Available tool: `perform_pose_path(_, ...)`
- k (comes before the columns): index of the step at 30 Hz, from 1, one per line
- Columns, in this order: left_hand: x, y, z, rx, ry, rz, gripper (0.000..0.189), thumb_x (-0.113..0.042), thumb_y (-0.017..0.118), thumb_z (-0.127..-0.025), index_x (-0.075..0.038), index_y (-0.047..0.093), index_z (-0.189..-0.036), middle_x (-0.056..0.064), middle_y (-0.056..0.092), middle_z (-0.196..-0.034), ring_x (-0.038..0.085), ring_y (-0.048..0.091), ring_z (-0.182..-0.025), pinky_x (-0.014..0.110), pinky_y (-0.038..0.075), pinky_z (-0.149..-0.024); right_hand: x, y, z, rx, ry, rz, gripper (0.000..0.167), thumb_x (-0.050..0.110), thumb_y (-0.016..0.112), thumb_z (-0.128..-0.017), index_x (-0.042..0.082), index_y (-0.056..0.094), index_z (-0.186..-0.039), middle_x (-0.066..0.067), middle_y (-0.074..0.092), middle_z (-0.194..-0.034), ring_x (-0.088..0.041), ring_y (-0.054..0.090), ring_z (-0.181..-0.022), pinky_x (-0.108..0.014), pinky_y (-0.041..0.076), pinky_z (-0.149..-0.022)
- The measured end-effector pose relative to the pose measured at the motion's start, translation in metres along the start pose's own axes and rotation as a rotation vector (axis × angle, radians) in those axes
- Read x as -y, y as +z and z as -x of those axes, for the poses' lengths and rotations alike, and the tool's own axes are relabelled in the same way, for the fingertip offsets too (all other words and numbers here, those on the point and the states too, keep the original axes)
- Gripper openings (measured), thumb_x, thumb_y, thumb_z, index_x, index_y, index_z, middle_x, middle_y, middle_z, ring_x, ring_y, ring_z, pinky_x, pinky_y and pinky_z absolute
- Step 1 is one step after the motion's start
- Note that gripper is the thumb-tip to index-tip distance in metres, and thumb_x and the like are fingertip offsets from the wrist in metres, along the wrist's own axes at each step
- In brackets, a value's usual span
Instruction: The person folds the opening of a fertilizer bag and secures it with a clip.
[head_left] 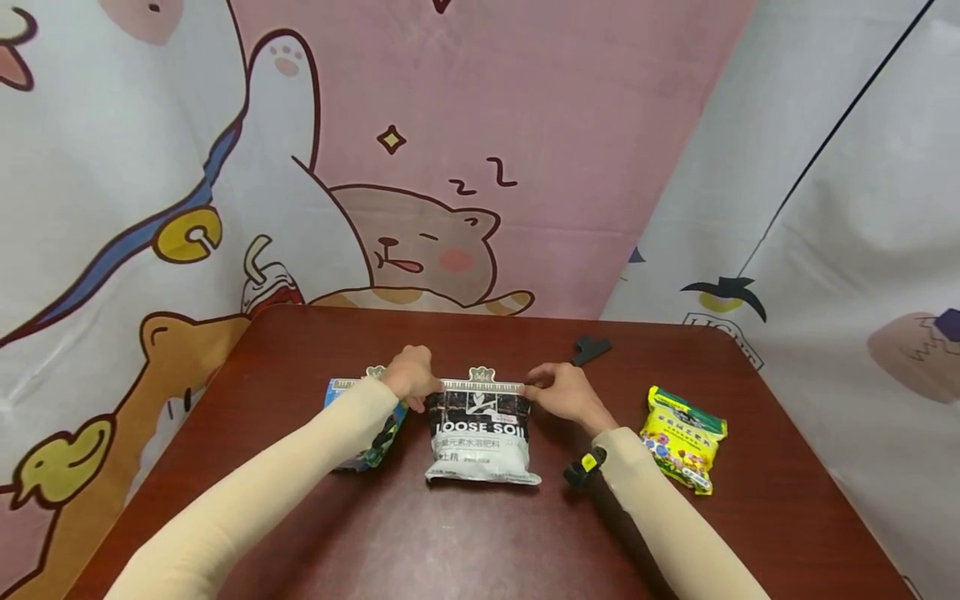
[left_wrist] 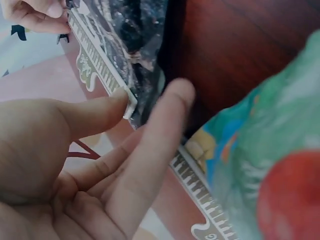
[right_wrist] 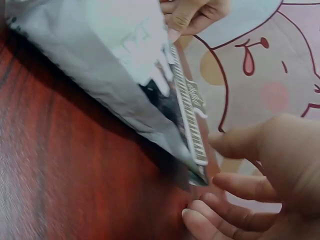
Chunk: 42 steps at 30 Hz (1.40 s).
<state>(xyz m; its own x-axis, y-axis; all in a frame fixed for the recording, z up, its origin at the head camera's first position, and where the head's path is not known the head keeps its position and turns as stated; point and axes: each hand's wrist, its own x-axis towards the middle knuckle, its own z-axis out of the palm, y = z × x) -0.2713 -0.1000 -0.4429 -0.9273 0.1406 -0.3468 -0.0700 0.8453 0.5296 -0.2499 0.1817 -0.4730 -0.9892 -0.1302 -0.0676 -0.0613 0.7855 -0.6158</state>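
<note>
The crinkled, black-and-white plastic bag [head_left: 482, 446] stands between the tabletop [head_left: 465, 542] side edges. My left hand [head_left: 411, 375] is spread, thumb touching the flat, striped clip [head_left: 482, 386]; my right hand [head_left: 567, 393] is spread beside it.

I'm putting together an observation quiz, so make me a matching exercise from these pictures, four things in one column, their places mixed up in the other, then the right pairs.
Things
1. LOOSE SOIL bag
2. yellow bag
3. blue bag
4. black T-shaped object

Places, head view
A. partly hidden by the left sleeve
B. beyond the right hand
C. between the two hands
D. to the right of the right cuff

Pairs: 1-C, 2-D, 3-A, 4-B
</note>
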Motion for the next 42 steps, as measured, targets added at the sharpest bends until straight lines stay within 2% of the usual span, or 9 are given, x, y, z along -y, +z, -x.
perform_pose_path(5,-0.003,-0.004,0.006,-0.142,0.037,-0.106,0.035,-0.031,0.079,-0.091,-0.005,0.067,-0.07,0.007,0.061,-0.058,0.024,0.068,-0.051,0.031,0.05,-0.046,-0.004,-0.015,0.005,-0.005,-0.036,-0.009,0.057,0.047,0.074,-0.092,0.014,0.064,-0.137,-0.012,0.069,-0.129,-0.027,0.068,-0.107,-0.045,0.057,-0.089)
perform_pose_path(9,-0.006,-0.009,0.009,-0.196,0.07,-0.074,0.052,-0.04,0.076,-0.092,-0.011,0.057,-0.054,-0.002,0.04,-0.046,0.014,0.038,-0.041,0.028,0.03,-0.043,-0.008,-0.029,0.012,-0.013,-0.029,-0.014,0.07,0.059,0.07,-0.091,0.017,0.056,-0.145,-0.014,0.059,-0.145,-0.035,0.06,-0.128,-0.057,0.05,-0.105)
perform_pose_path(11,-0.01,-0.008,0.01,-0.202,0.092,-0.021,0.048,-0.043,0.075,-0.093,-0.01,0.062,-0.062,-0.002,0.042,-0.051,0.014,0.036,-0.044,0.028,0.031,-0.045,-0.011,-0.037,0.015,-0.026,-0.01,-0.009,0.076,0.064,0.068,-0.09,0.019,0.052,-0.149,-0.014,0.054,-0.151,-0.036,0.056,-0.134,-0.061,0.047,-0.108)
perform_pose_path(13,-0.014,-0.007,0.012,-0.205,0.117,0.035,0.043,-0.046,0.072,-0.094,-0.006,0.07,-0.078,0.002,0.056,-0.062,0.015,0.046,-0.049,0.029,0.038,-0.049,-0.015,-0.044,0.019,-0.038,0.012,-0.006,0.081,0.069,0.065,-0.089,0.021,0.048,-0.151,-0.014,0.051,-0.154,-0.037,0.054,-0.137,-0.063,0.046,-0.108)
perform_pose_path(16,-0.024,-0.004,0.015,-0.215,0.152,0.108,0.045,-0.048,0.069,-0.096,-0.005,0.073,-0.109,0.01,0.073,-0.097,0.022,0.066,-0.077,0.038,0.055,-0.07,-0.021,-0.057,0.026,-0.058,0.036,-0.003,0.086,0.074,0.062,-0.088,0.023,0.043,-0.155,-0.017,0.047,-0.156,-0.04,0.049,-0.139,-0.067,0.044,-0.107)
perform_pose_path(18,-0.03,-0.001,0.017,-0.216,0.177,0.148,0.051,-0.049,0.067,-0.098,-0.003,0.071,-0.12,0.013,0.072,-0.116,0.028,0.069,-0.097,0.044,0.057,-0.085,-0.025,-0.066,0.032,-0.069,0.039,-0.006,0.088,0.075,0.06,-0.088,0.022,0.041,-0.156,-0.019,0.048,-0.154,-0.042,0.049,-0.139,-0.068,0.044,-0.105)
perform_pose_path(22,-0.045,0.005,0.018,-0.2,0.23,0.238,0.058,-0.05,0.064,-0.099,-0.002,0.065,-0.132,0.015,0.068,-0.129,0.03,0.068,-0.113,0.05,0.054,-0.099,-0.035,-0.087,0.044,-0.075,0.038,-0.045,0.089,0.072,0.058,-0.092,0.019,0.036,-0.159,-0.021,0.046,-0.155,-0.044,0.047,-0.14,-0.068,0.044,-0.105)
perform_pose_path(34,-0.101,0.033,0.018,-0.077,0.273,0.463,0.059,-0.061,0.062,-0.096,-0.015,0.065,-0.134,0.006,0.069,-0.128,0.024,0.066,-0.118,0.044,0.054,-0.098,-0.078,-0.137,0.079,-0.021,0.203,-0.257,0.096,0.074,0.045,-0.096,0.02,0.008,-0.167,-0.027,0.022,-0.167,-0.055,0.03,-0.148,-0.077,0.027,-0.11)
perform_pose_path(42,-0.134,0.061,0.016,0.042,0.285,0.639,0.05,-0.058,0.065,-0.096,-0.017,0.069,-0.124,0.002,0.07,-0.112,0.019,0.067,-0.096,0.046,0.057,-0.094,-0.113,-0.155,0.091,-0.021,0.287,-0.438,0.103,0.074,0.037,-0.098,0.008,-0.006,-0.165,-0.032,0.011,-0.168,-0.054,0.023,-0.151,-0.068,0.025,-0.119)
